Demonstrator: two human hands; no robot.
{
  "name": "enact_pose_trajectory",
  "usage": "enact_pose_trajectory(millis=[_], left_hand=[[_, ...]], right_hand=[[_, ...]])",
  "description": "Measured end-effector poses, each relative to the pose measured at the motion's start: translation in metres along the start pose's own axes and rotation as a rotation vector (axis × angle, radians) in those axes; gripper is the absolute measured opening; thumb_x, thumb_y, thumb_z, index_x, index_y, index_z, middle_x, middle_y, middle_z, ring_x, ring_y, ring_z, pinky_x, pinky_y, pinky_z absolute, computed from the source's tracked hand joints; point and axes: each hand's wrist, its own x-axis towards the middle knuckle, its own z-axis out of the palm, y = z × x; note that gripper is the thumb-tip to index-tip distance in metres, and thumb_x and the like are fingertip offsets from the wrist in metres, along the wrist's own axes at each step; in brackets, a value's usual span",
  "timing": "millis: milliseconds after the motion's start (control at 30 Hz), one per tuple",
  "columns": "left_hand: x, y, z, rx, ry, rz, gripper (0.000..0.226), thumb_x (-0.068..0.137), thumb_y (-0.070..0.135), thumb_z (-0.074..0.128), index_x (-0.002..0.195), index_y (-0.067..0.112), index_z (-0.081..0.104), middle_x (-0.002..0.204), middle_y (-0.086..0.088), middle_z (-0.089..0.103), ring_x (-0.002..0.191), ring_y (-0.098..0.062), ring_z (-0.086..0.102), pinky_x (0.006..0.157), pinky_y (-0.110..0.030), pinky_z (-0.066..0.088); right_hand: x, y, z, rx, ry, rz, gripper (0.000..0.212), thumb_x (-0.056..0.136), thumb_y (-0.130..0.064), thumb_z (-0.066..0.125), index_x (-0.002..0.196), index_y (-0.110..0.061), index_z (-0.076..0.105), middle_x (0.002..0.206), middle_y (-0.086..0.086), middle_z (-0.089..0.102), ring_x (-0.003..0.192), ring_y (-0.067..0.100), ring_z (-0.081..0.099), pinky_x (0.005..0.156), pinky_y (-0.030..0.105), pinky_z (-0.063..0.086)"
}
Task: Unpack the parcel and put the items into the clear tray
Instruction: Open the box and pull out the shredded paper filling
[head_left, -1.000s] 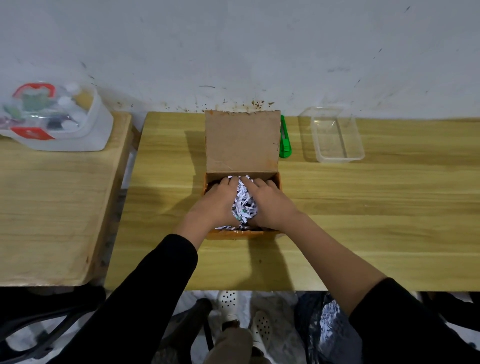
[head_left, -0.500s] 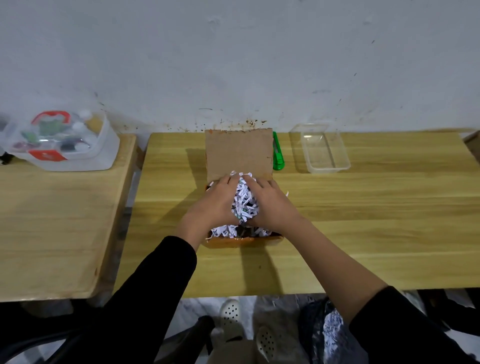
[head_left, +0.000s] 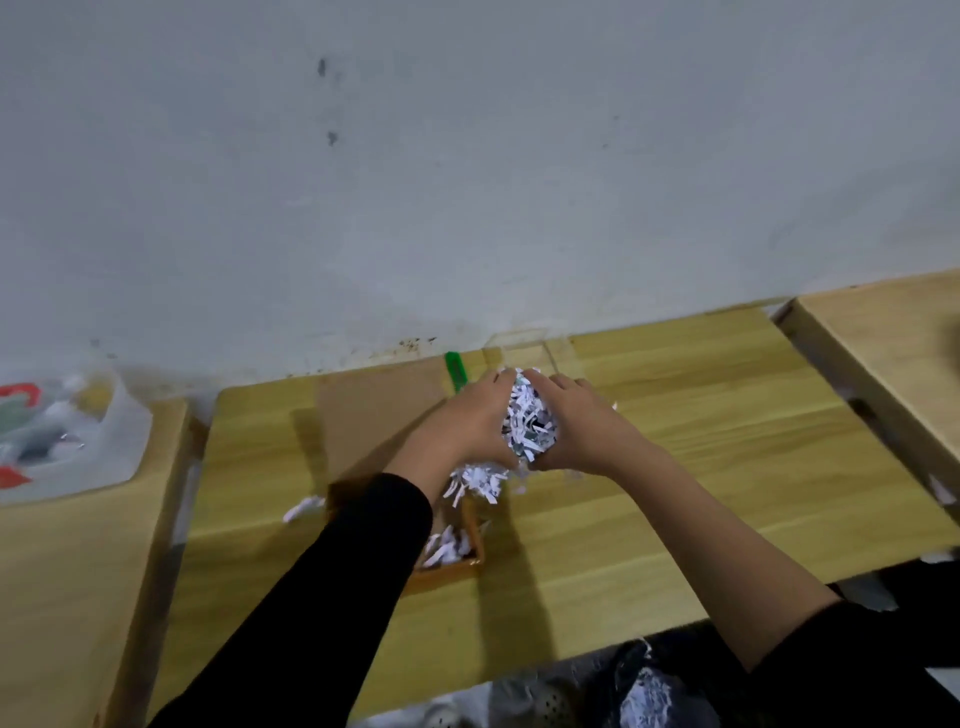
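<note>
My left hand and my right hand cup a wad of shredded white paper between them, lifted above the table and right of the open cardboard parcel. The parcel's brown lid flap stands open behind my left arm. More shreds lie inside the parcel and some hang below my hands. The clear tray sits at the wall just beyond my hands, mostly hidden by them.
A green utility knife lies by the wall left of the tray. A loose shred lies on the table left of the parcel. A white plastic box sits on the left table. Another wooden table adjoins on the right.
Both hands have lifted the wad of shredded paper out of the parcel and carried it right and away from me, toward the tray. The camera has tilted up.
</note>
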Motion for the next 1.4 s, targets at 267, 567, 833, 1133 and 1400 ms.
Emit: enact_pose_trajectory(millis=[267,567,833,1133,1400], left_hand=[[0.094,0.091,0.1,-0.065,-0.244,0.072,0.112,0.061,0.024,0.083,0.147,0.015,0.013,0.148,-0.006,0.026,0.133,-0.026,0.032,0.106,-0.038,0.036],[0.121,0.097,0.152,-0.104,-0.294,0.063,0.108,0.075,0.025,0.075,0.149,0.019,-0.002,0.155,0.0,0.006,0.141,-0.021,0.017,0.104,-0.028,0.028],[0.112,0.085,0.14,-0.128,-0.275,0.088,0.096,0.077,0.032,0.073,0.149,0.024,0.01,0.155,0.0,0.012,0.141,-0.018,0.019,0.11,-0.026,0.023],[0.082,0.075,0.134,-0.162,-0.225,0.09,0.069,0.091,0.034,0.056,0.148,0.026,0.018,0.157,0.002,0.012,0.143,-0.015,0.018,0.111,-0.028,0.022],[0.044,0.05,0.113,-0.225,-0.077,0.127,0.048,0.094,0.028,0.051,0.139,0.017,0.039,0.144,-0.001,0.038,0.132,-0.018,0.038,0.104,-0.023,0.029]], right_hand=[[-0.048,0.149,0.014,0.039,-0.114,0.223,0.112,0.053,-0.042,0.081,0.144,-0.017,0.021,0.131,0.011,0.05,0.117,0.031,0.048,0.101,0.034,0.036],[-0.053,0.21,0.054,0.236,-0.148,0.284,0.11,0.06,-0.039,0.082,0.146,-0.025,0.014,0.143,0.008,0.03,0.127,0.03,0.033,0.101,0.043,0.039],[-0.064,0.217,0.044,0.279,-0.108,0.284,0.102,0.061,-0.032,0.082,0.145,-0.025,0.024,0.144,0.005,0.03,0.131,0.026,0.032,0.106,0.039,0.036],[-0.083,0.197,0.032,0.257,0.081,0.248,0.054,0.073,-0.017,0.073,0.124,-0.013,0.055,0.128,0.008,0.05,0.119,0.026,0.047,0.1,0.038,0.042],[-0.082,0.129,0.028,0.225,0.336,0.196,0.029,0.075,-0.009,0.068,0.103,-0.012,0.066,0.113,0.006,0.061,0.105,0.028,0.058,0.085,0.039,0.05]])
